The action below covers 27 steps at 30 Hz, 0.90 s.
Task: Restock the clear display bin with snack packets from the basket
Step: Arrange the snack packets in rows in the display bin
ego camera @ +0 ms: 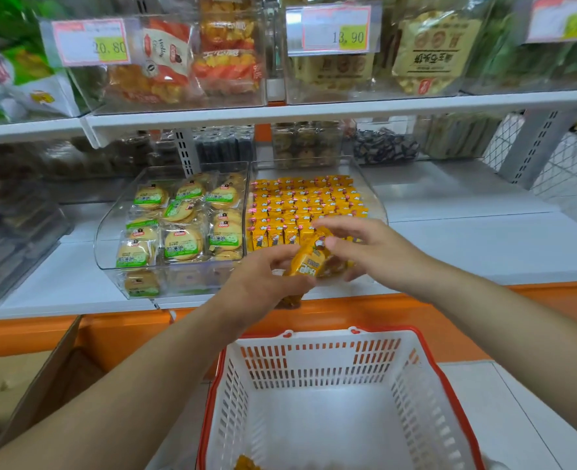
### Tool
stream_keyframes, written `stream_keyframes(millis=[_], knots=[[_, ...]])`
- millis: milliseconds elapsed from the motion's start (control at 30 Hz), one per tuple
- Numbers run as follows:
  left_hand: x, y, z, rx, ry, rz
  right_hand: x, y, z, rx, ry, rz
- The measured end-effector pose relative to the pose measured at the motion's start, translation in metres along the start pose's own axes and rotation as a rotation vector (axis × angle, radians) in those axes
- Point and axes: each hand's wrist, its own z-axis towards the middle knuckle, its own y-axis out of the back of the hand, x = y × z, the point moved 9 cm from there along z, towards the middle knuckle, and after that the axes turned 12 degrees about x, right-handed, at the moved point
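Packets (309, 264) pinched btwn L hand (263, 284) & R hand (370, 249), fingers (280, 258) curled.

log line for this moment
left hand: grips yellow snack packets; right hand: pinches them; clear display bin: nearly full; basket: nearly empty

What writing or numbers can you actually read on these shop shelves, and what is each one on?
"20.80": on the left price tag, top row.
"13.90": on the middle price tag, top row.
Right price tag: too blurred to read.
Biscuit packets, yellow snack packets and upper-shelf bags: the print is too small or blurred to read.
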Motion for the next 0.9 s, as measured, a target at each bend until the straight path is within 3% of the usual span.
stream_keyframes(millis=[133, 233, 333, 433, 500, 567, 700, 800, 900], knots=[[-0.005, 0.006, -0.001, -0.134, 0.008, -0.064, -0.007, 0.013, -0.007, -0.038, -0.055, -0.136], [-0.006, 0.008, 0.002, -0.216, -0.005, -0.138, -0.017, -0.002, -0.009, 0.108, -0.098, -0.055], [-0.005, -0.003, 0.009, -0.204, -0.010, -0.167, -0.018, -0.013, -0.012, 0.185, -0.108, -0.139], [-0.010, -0.010, 0.013, -0.200, -0.032, -0.120, -0.011, 0.012, -0.016, -0.012, -0.074, -0.235], [-0.013, -0.012, 0.014, -0.212, -0.042, -0.089, -0.011, 0.028, -0.022, -0.148, -0.066, -0.082], [-0.017, -0.018, 0.017, -0.209, -0.051, -0.043, -0.011, 0.032, -0.026, -0.173, -0.044, 0.077], [-0.031, -0.037, 0.026, -0.190, -0.091, 0.076, -0.006, 0.052, -0.029, -0.176, -0.003, 0.100], [-0.046, -0.036, 0.045, -0.176, -0.127, 0.127, -0.008, 0.089, -0.036, -0.296, 0.004, 0.049], [-0.056, -0.023, 0.080, -0.220, -0.135, 0.389, -0.011, 0.120, -0.043, -0.444, 0.019, -0.069]])
